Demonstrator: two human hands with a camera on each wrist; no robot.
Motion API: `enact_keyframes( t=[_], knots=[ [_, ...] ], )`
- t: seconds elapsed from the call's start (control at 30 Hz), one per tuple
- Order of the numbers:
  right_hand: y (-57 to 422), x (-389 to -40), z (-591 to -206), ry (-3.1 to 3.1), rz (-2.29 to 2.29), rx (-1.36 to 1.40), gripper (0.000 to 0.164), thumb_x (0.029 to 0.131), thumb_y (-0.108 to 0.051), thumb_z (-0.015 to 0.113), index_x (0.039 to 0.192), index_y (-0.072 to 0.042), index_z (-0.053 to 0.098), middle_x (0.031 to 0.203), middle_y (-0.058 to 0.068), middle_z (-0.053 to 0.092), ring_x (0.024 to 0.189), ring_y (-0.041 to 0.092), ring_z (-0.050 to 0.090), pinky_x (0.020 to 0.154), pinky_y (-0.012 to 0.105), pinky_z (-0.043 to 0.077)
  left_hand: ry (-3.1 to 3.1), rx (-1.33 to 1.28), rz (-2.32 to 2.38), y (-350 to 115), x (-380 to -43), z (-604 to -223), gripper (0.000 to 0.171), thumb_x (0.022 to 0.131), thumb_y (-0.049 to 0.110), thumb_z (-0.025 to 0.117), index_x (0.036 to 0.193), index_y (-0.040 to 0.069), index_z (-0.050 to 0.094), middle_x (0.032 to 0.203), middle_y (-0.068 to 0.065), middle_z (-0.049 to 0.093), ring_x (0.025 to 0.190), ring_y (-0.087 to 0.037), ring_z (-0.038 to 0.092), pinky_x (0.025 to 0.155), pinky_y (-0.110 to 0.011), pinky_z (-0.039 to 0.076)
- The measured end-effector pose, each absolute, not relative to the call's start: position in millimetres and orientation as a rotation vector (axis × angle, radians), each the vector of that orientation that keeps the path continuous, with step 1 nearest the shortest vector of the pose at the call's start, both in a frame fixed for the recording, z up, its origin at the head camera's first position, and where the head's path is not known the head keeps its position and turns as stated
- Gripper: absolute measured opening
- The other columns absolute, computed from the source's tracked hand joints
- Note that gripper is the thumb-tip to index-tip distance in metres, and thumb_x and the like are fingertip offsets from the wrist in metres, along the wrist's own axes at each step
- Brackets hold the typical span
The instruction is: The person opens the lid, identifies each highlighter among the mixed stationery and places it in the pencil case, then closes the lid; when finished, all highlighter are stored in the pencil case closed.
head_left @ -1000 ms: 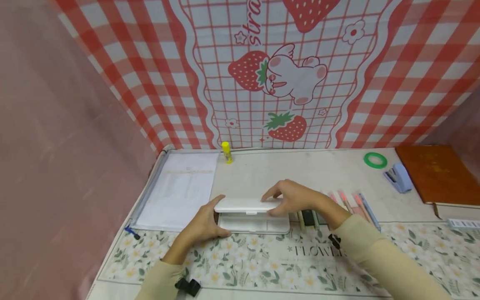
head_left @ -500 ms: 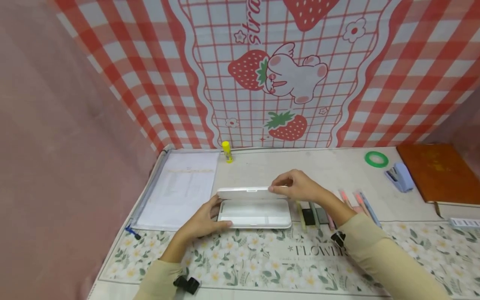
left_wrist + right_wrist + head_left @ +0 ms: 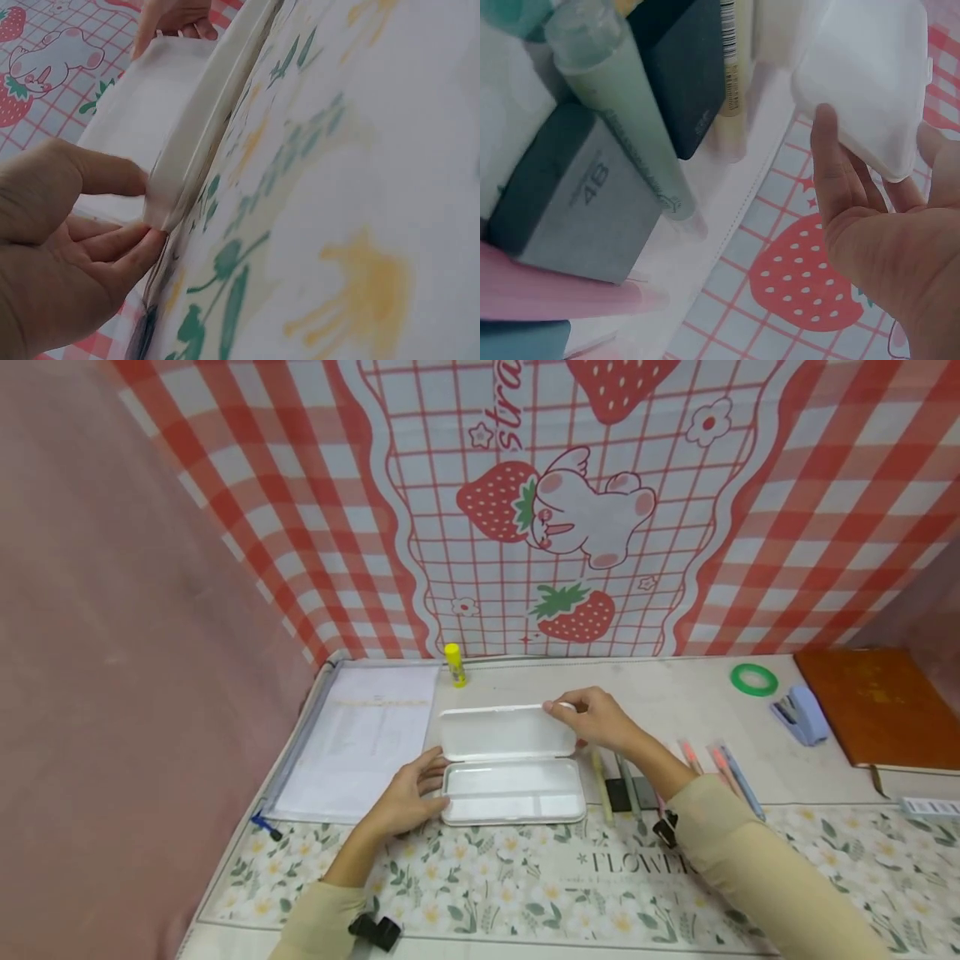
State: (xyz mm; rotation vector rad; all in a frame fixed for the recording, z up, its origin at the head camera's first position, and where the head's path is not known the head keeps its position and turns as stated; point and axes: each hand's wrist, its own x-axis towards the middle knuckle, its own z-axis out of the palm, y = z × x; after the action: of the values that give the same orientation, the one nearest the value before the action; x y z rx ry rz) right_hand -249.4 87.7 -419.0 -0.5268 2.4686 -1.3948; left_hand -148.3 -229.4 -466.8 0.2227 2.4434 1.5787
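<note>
A white hinged pencil case lies on the floral mat with its lid raised and tilted back. Its shallow inside looks bare apart from a low ridge along it. My left hand pinches the left end of the base between thumb and fingers, as the left wrist view also shows. At the lid's upper right corner, my right hand holds the edge, thumb on the inner face. In the right wrist view its fingers reach behind the lid.
Right of the case lie a yellow pen, a green pen, a black eraser, a grey 4B eraser and more pens. Farther right are green tape, a stapler and a brown notebook. A glue stick stands behind; papers lie left.
The pencil case's lid has swung from nearly closed to raised and tilted back. My right hand has moved up and away with its corner; my left hand stays at the base's left end.
</note>
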Motion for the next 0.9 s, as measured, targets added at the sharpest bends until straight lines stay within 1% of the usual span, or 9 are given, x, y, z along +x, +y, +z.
enact_keyframes(
  t=[0.1,0.17,0.3,0.43,0.53,0.67,0.77,0.9],
  knots=[
    [85,-254,-422,2.509,-1.363,-0.466,0.042,0.094,-0.044,0.053,0.114,-0.01,0.066,0.093,0.013,0.067,0.053,0.033,0.059,0.049,0.045,0.057,2.464,0.219,1.576,-227,-149,-467,0.081,0.078,-0.011,0.059,0.148,0.0,0.02,0.135,-0.016,0.046,0.126,-0.032,0.046,0.108,-0.035,0.041],
    [83,-257,-424,2.541,-1.344,-0.439,0.041,0.095,-0.043,0.051,0.115,-0.01,0.066,0.085,0.011,0.066,0.05,0.033,0.059,0.046,0.045,0.056,2.485,0.197,1.564,-225,-149,-467,0.082,0.075,-0.011,0.058,0.148,0.0,0.021,0.133,-0.014,0.047,0.126,-0.031,0.047,0.107,-0.034,0.042],
    [80,-259,-426,2.572,-1.336,-0.375,0.041,0.095,-0.041,0.051,0.117,-0.01,0.065,0.072,0.011,0.063,0.047,0.034,0.057,0.042,0.045,0.052,2.538,0.139,1.545,-220,-148,-465,0.081,0.075,-0.01,0.063,0.146,0.001,0.026,0.128,-0.012,0.052,0.121,-0.031,0.051,0.105,-0.036,0.045],
    [79,-260,-427,2.571,-1.341,-0.34,0.041,0.095,-0.041,0.052,0.118,-0.01,0.065,0.061,0.01,0.055,0.046,0.034,0.056,0.04,0.043,0.051,2.589,0.099,1.523,-216,-149,-464,0.081,0.074,-0.008,0.069,0.145,0.0,0.03,0.123,-0.01,0.055,0.117,-0.031,0.054,0.101,-0.036,0.049],
    [81,-261,-429,2.556,-1.35,-0.337,0.042,0.095,-0.042,0.052,0.12,-0.009,0.063,0.062,0.01,0.054,0.046,0.033,0.055,0.041,0.042,0.051,2.605,0.075,1.499,-215,-149,-463,0.085,0.073,-0.007,0.07,0.146,0.004,0.029,0.123,-0.008,0.055,0.117,-0.028,0.055,0.1,-0.032,0.049],
    [83,-263,-432,2.534,-1.364,-0.341,0.045,0.094,-0.044,0.053,0.121,-0.009,0.063,0.07,0.01,0.058,0.05,0.032,0.057,0.045,0.042,0.054,2.634,0.093,1.464,-216,-149,-463,0.091,0.072,-0.006,0.069,0.15,0.01,0.024,0.126,-0.007,0.055,0.117,-0.025,0.054,0.1,-0.029,0.049],
    [84,-263,-431,2.523,-1.367,-0.353,0.046,0.094,-0.045,0.053,0.121,-0.01,0.063,0.073,0.011,0.059,0.053,0.033,0.058,0.047,0.042,0.056,2.659,0.136,1.446,-218,-148,-464,0.093,0.074,-0.005,0.069,0.151,0.011,0.021,0.13,-0.01,0.053,0.118,-0.027,0.054,0.099,-0.03,0.05],
    [85,-262,-429,2.505,-1.369,-0.374,0.045,0.094,-0.045,0.053,0.122,-0.011,0.062,0.078,0.013,0.062,0.058,0.034,0.059,0.05,0.042,0.057,2.676,0.166,1.446,-219,-148,-466,0.094,0.075,-0.005,0.069,0.152,0.013,0.017,0.139,-0.013,0.044,0.117,-0.031,0.055,0.097,-0.033,0.051]
  ],
)
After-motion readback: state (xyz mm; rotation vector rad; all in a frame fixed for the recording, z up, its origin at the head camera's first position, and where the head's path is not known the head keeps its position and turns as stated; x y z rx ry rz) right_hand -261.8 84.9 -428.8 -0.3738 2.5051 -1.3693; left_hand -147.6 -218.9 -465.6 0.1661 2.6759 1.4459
